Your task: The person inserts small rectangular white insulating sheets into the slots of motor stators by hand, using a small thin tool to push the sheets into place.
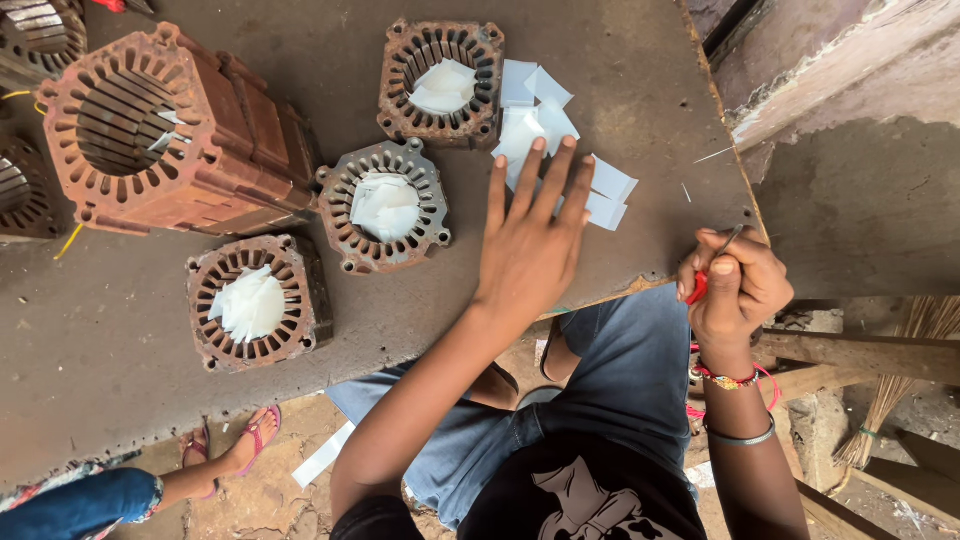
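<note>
My left hand (pixel 530 240) lies flat on the brown table (pixel 120 330), fingers spread, its fingertips resting on a loose pile of white paper slips (pixel 545 125). My right hand (pixel 738 285) hovers by the table's right edge, closed around a pair of scissors (pixel 712 268) with a red handle and metal tip. Three small rusty motor stators stand nearby, each filled with white slips: one at the top (pixel 440 85), one in the middle (pixel 385 205), one lower left (pixel 255 300).
A large rusty stator (pixel 150 125) lies on its side at the upper left, with more stators at the left edge (pixel 30 40). Another person's foot in a pink sandal (pixel 240 450) shows below the table. A broom (pixel 905 370) leans at the right.
</note>
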